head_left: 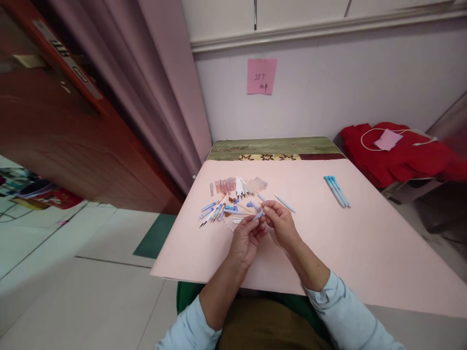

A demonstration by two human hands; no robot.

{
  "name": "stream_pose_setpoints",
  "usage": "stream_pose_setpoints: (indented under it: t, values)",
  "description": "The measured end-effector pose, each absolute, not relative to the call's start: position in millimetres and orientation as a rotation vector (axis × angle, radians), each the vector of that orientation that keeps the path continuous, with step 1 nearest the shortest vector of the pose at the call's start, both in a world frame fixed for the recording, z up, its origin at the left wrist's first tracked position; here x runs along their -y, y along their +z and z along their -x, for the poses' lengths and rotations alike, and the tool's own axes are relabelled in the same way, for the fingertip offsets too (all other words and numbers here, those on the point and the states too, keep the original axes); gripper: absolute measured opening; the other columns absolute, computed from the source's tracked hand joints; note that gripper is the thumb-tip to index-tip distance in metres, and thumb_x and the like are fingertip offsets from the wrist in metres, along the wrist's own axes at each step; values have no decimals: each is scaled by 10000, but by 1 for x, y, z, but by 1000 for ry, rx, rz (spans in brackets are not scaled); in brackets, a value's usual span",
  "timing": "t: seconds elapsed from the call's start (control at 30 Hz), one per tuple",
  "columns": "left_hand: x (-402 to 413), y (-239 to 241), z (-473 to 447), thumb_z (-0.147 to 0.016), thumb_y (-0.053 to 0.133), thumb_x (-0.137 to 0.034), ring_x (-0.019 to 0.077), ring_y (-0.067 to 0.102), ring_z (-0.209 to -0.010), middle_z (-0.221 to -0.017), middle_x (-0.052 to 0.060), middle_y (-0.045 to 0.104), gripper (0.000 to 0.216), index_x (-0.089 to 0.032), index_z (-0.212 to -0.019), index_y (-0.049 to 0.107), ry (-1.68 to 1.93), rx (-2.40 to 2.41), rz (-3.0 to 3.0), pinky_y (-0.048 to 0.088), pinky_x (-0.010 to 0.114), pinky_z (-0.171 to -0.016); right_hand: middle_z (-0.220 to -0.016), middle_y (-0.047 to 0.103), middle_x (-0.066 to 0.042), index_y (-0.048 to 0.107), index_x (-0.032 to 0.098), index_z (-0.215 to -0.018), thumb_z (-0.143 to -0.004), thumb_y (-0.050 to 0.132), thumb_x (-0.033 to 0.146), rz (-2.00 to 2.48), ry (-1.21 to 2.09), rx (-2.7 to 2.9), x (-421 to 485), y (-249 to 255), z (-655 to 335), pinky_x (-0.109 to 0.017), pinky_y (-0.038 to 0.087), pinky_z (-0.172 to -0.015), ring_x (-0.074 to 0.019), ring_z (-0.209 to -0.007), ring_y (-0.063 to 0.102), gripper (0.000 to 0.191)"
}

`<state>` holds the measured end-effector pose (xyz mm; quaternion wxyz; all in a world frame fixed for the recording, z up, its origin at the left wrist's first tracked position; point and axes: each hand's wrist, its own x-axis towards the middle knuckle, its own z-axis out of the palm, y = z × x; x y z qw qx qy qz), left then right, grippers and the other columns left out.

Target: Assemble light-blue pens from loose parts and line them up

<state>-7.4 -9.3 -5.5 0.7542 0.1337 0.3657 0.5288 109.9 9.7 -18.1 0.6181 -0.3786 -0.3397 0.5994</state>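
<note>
My left hand (248, 239) pinches a small pale blue-violet pen part (259, 214) just above the near part of the table. Close against it, the fingers of my right hand (282, 223) are closed at the other end of the same part; its tip is hidden by them. Beyond my hands lies a spread of loose pen parts: blue barrels (207, 210), white refills with dark tips (241, 188), small blue pieces (230, 208) and patterned pink pieces (226, 184). One pale blue pen (285, 202) lies apart, just right of the pile.
Several blue pens (337, 191) lie side by side at the right of the pink-covered table (365, 253). A pink note (261, 76) is stuck to the wall behind. Red cloth (397, 155) with a white cable is at the right; a curtain (156, 87) hangs left.
</note>
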Motion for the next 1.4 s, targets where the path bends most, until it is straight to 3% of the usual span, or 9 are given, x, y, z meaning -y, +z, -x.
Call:
stream_pose_setpoints:
  t: [0.23,0.4,0.5,0.73,0.93,1.17,1.3,1.4]
  values:
    - [-3,-9,6,-704,764,-284,118,635,-605,-733,22,705,218,-160,-856,670,1195,-1027,-894,517,239,-608,-689,569,32,622,200,-860,-736,739,410,864,1333,810,-12,-20,-111,-205,301,-449,-56,-484,362,271]
    - [-25,-17,14,-787,674,-262,178,665,-779,-823,35,722,103,-206,-864,714,1239,-1143,-1731,524,307,-754,-638,515,47,620,200,-839,-755,704,379,893,1221,877,-15,-21,-115,-217,283,-470,-69,-501,353,215]
    - [-31,-24,15,-819,633,-244,178,658,-791,-844,36,715,117,-218,-905,710,1268,-1165,-1911,528,300,-734,-635,517,40,631,196,-833,-765,686,359,955,1130,953,-16,-22,-118,-230,329,-514,-88,-540,403,185]
    - [-27,-31,15,-834,632,-293,158,679,-744,-839,37,714,146,-197,-931,682,1393,-1196,-1758,553,256,-661,-719,607,8,650,192,-959,-779,663,363,1035,1054,973,-14,-20,-120,-244,360,-543,-102,-567,450,249]
    - [-34,-40,38,-828,649,-345,169,685,-798,-872,49,715,211,-186,-964,672,1537,-1301,-1624,568,278,-702,-837,657,-28,662,176,-913,-791,648,376,1079,869,786,-18,-21,-133,-237,342,-523,-86,-556,444,234]
    - [-34,-49,58,-834,638,-365,172,692,-811,-885,57,725,249,-177,-998,647,1617,-1365,-1532,558,302,-772,-767,640,-19,667,167,-854,-790,650,393,1123,822,716,-21,-22,-139,-227,318,-501,-79,-533,425,236]
    - [-32,-51,59,-832,642,-388,158,681,-762,-873,57,713,269,-172,-994,638,1611,-1407,-1456,550,241,-628,-751,647,-26,668,165,-816,-783,664,410,1223,802,856,-20,-21,-139,-245,387,-557,-104,-573,465,247]
    - [-32,-52,59,-814,655,-423,110,627,-594,-903,48,702,324,-177,-1024,633,1596,-1403,-1323,516,208,-476,-752,659,-32,674,166,-818,-781,662,430,1330,747,920,-20,-23,-143,-257,414,-588,-117,-590,486,267]
